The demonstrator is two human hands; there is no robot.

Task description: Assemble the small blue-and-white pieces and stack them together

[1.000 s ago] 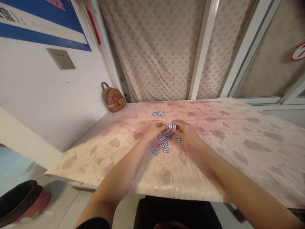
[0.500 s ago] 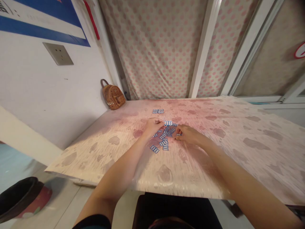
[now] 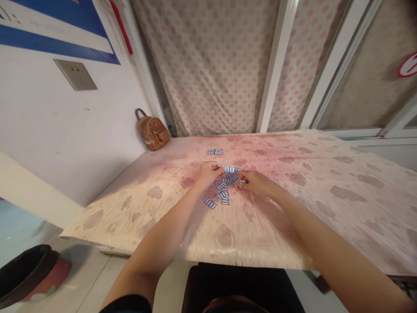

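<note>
A loose pile of small flat pieces (image 3: pixel 223 185), striped blue and white, lies between my two hands, several of them overlapping. My left hand (image 3: pixel 208 174) is closed in a pinch at the pile's left side. Its fingertips meet the left end of an upper striped piece (image 3: pixel 229 169). On the right, my right hand (image 3: pixel 256 183) has its thumb and fingers drawn together beside the pile. A bit of striped piece (image 3: pixel 242 182) shows at those fingertips; whether it is gripped is unclear. Farther back, more striped pieces (image 3: pixel 214 151) lie in two neat rows.
A patterned cloth (image 3: pixel 163 221) covers the table. A small brown backpack (image 3: pixel 154 133) stands at the back left corner against the wall. Behind the table hangs a dotted curtain (image 3: pixel 215 65). A dark-rimmed bin (image 3: pixel 48 278) is on the floor at left.
The view has shifted slightly. My right hand has moved a little left toward the pile, its fingers drawn closer together. My left hand keeps its pinch in nearly the same place.
</note>
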